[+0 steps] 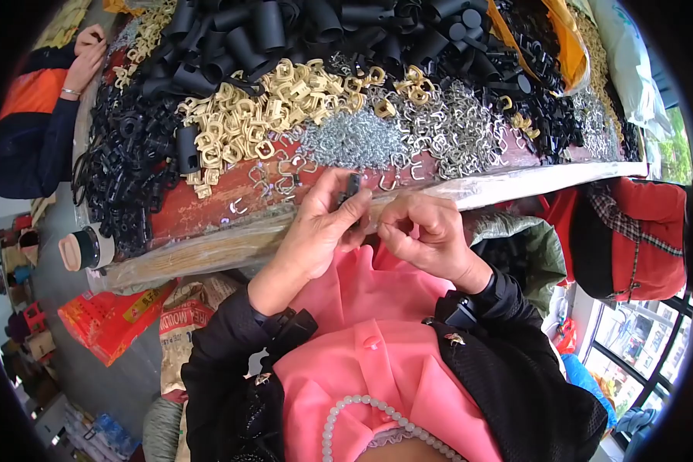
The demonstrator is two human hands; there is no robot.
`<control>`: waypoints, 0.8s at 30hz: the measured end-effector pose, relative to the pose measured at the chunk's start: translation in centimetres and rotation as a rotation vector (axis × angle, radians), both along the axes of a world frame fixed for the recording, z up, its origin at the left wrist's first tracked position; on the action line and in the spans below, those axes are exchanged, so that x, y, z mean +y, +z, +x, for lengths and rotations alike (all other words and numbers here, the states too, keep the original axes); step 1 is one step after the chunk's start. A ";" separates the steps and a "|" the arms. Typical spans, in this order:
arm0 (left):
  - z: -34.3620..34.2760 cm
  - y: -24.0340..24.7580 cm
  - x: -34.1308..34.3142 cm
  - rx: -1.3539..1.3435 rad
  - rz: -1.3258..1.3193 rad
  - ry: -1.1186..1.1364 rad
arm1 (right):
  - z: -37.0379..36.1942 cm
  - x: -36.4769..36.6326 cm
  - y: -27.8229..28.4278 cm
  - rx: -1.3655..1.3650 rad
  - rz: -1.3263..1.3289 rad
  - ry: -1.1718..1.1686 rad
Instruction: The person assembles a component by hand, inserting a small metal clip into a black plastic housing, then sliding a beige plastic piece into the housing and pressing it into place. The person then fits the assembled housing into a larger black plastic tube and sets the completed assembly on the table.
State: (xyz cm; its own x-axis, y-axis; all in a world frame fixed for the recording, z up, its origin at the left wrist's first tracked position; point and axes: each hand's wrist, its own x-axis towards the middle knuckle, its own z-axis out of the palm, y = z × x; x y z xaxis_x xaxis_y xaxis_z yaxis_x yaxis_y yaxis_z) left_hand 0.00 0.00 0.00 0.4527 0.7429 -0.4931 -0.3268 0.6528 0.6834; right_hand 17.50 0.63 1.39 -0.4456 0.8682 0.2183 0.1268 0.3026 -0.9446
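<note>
My left hand (316, 227) is closed around a small black plastic part (353, 185), held upright between thumb and fingers just over the near edge of the work table. Close on its right, my right hand (427, 235) has its thumb and fingertips pinched together; whatever sits between them is too small or hidden to make out. The two hands are a little apart. Right beyond them lies a pile of small silvery screws (353, 140). Bent metal clips (446, 127) spread to its right, and cream-coloured plastic clips (285, 100) are heaped to its left.
Black plastic tubes (246, 46) fill the far side of the table, and small black parts (127, 146) cover its left. A plastic-wrapped edge (208, 258) runs along the front. A co-worker's hands (87, 61) are at the far left. A green woven sack (527, 246) stands at right.
</note>
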 end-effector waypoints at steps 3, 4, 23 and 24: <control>0.1 0.7 -0.9 -0.224 0.113 -0.009 | 0.1 -0.8 0.0 -0.050 0.194 0.013; 0.2 0.9 -1.3 -0.226 0.119 -0.010 | 0.1 -1.1 0.2 -0.052 0.201 0.012; 0.2 1.0 -4.4 0.076 0.270 -0.163 | 0.3 -2.8 0.6 -0.377 0.248 0.139; 0.2 0.9 -4.2 0.071 0.261 -0.164 | 0.2 -2.6 0.5 -0.380 0.238 0.140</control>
State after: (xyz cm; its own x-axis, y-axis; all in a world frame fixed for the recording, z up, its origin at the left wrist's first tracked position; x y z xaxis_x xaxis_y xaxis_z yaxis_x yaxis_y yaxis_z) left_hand 0.19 -4.16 0.87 0.5482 0.7684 -0.3302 -0.1771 0.4925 0.8521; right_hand 17.73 -1.94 1.86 -0.6416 0.7399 0.2023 0.3932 0.5437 -0.7415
